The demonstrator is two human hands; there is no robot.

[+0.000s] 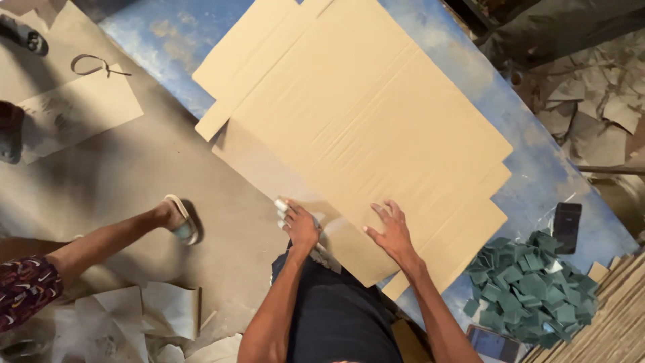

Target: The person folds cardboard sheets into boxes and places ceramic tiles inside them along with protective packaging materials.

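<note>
Big flat tan corrugated cardboard sheet (363, 134) lies on blue table (168, 33) w/ near edge at person's waist, right hand (393, 232) fingers spread flat on it, left hand (300, 225) curled round small white object (281, 205); looks light, stiff, creasable, best gripped at edges

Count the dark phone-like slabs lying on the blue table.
2: one black slab above the pile of green squares, another at the bottom edge below it, partly cut off. More may be hidden.

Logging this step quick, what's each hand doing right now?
Left hand: closed around a small white object, at the edge of the cardboard sheet.
Right hand: open, fingers spread, flat on the cardboard sheet.
</note>
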